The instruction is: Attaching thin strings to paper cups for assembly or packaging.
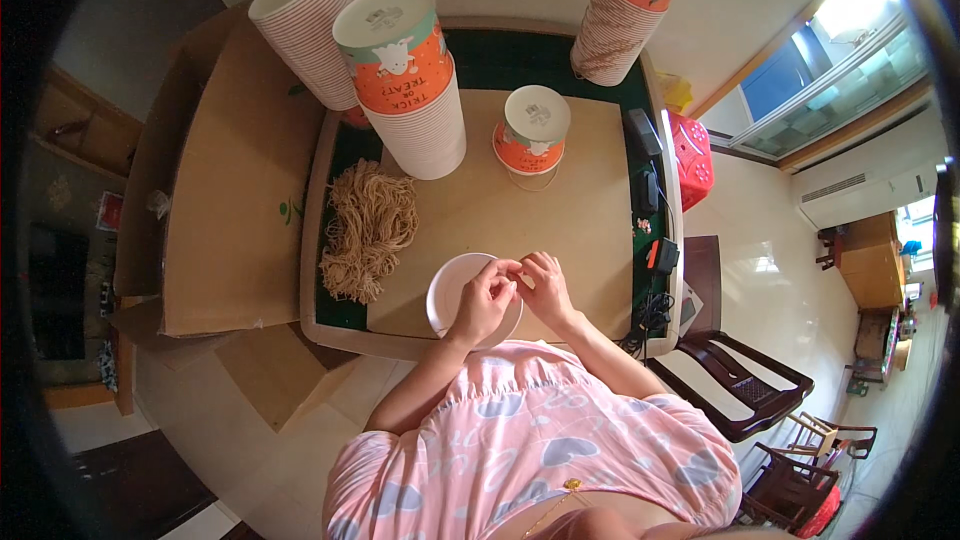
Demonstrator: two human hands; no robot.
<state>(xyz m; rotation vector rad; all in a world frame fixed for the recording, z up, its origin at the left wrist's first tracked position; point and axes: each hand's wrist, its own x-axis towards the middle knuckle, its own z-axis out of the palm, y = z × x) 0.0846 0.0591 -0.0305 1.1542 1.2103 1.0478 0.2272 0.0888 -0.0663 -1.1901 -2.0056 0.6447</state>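
A white paper bucket stands in front of me at the table's near edge, its open mouth facing up. Over its far right rim, my left hand and my right hand meet with fingertips pinched together. Whatever lies between the fingertips is too small to make out. Farther off, an upside-down orange and green bucket rests on the board, a thin cord loop hanging at its near side. To the left lies a bundle of beige cords.
A tall stack of nested paper buckets rises behind the cords, with more stacks at the back left and another at the back right. Black devices and cables line the table's right side. A cardboard box adjoins the left side.
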